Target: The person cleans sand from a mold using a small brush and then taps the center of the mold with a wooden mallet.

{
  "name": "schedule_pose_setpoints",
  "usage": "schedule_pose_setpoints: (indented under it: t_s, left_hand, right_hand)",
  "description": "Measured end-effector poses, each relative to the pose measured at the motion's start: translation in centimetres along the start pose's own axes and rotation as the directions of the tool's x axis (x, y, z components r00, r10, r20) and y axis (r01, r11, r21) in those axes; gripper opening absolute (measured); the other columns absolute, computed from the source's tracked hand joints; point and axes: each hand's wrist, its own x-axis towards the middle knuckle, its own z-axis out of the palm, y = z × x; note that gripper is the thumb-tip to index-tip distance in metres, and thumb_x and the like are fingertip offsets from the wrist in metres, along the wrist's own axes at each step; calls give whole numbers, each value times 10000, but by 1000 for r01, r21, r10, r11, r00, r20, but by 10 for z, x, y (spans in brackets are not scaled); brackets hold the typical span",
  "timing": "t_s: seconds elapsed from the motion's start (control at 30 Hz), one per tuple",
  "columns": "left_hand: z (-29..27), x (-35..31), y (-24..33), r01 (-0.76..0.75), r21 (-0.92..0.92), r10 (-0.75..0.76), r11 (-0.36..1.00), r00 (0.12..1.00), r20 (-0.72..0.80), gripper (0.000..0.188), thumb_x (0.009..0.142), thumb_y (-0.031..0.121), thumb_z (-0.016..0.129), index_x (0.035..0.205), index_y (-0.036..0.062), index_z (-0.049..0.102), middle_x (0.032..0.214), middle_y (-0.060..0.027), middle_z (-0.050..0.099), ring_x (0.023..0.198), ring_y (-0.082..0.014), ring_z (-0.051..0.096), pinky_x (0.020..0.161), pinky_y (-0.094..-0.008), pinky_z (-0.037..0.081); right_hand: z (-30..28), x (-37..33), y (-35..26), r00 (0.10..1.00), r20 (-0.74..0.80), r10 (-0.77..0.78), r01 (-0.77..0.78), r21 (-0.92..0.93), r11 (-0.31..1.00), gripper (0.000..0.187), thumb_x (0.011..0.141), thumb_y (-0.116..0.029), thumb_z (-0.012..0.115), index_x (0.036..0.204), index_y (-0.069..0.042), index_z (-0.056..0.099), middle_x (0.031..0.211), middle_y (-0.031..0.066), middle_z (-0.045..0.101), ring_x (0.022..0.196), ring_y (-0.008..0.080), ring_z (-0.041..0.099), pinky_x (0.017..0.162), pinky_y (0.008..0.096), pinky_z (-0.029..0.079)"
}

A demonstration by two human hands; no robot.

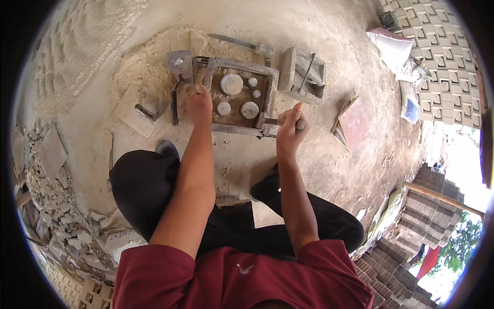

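A rectangular mould frame (242,129), grey with dust, lies on the ground in front of me. Inside it, several round pale discs (250,110) of different sizes sit on a brown bed. My right hand (291,130) is wrapped round a rounded handle (300,124) that juts from the frame's lower right corner. At the frame's left side my left hand (199,107) is closed against the edge, its fingers mostly hidden behind the fist. Just left of it lies a trowel (179,64) with a dark handle, its blade on sandy powder.
Right of the frame stands a grey box (289,77) with a bar across it. A long-handled tool (234,40) lies beyond the frame. Flat boards (354,126) lie right, a slab with a metal piece (146,112) left. Rubble (49,180) and stacked blocks (442,67) flank the area.
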Motion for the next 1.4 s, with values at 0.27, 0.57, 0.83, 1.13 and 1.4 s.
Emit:
schedule_pose_setpoints:
  t_s: [0.27, 0.57, 0.83, 1.13, 1.4]
  left_hand:
    - [-2, -13, 9, -19, -37, 19, 999, 1000, 19, 603, 926, 469, 340, 1000, -22, 680, 1037, -274, 640, 984, -437, 607, 862, -508, 479]
    - [-6, -8, 8, -12, -9, 12, 1000, 999, 52, 616, 943, 462, 317, 1001, -37, 673, 1006, -276, 646, 967, -441, 608, 845, -519, 479]
    - [-1, -4, 2, -26, -41, 28, 999, 999, 36, 629, 950, 464, 293, 979, -29, 682, 1001, -275, 647, 964, -440, 609, 844, -533, 471]
    - [-1, -2, 0, 0, 11, 0, 1000, 1000, 8, 628, 948, 474, 295, 991, -19, 682, 1020, -271, 646, 962, -438, 611, 843, -527, 475]
    - [-3, -1, 2, -32, -23, 33, 999, 999, 40, 684, 958, 471, 284, 942, -97, 666, 971, -296, 646, 947, -448, 614, 859, -526, 470]
  right_hand:
    - [0, -1, 10, 998, -56, -7, 3, -79, 997, 523, 1020, -332, 414, 596, -27, 449, 518, 15, 458, 502, 84, 410, 467, 267, 321]
    - [3, -5, 3, 999, 38, -24, 26, -39, 999, 519, 1016, -330, 438, 582, -47, 412, 524, -13, 423, 520, 61, 379, 480, 253, 306]
    - [1, -4, -6, 993, 114, 19, -21, 12, 1000, 527, 1024, -318, 420, 567, -59, 393, 520, -31, 396, 500, 48, 331, 459, 250, 250]
    - [-2, 6, -13, 999, 15, 39, -40, 53, 998, 532, 1019, -321, 429, 555, -63, 401, 505, -25, 389, 487, 60, 324, 454, 257, 251]
    - [-6, 10, -12, 997, 18, 70, -71, 126, 989, 536, 1023, -317, 422, 553, -61, 398, 502, -22, 393, 484, 48, 304, 444, 256, 218]
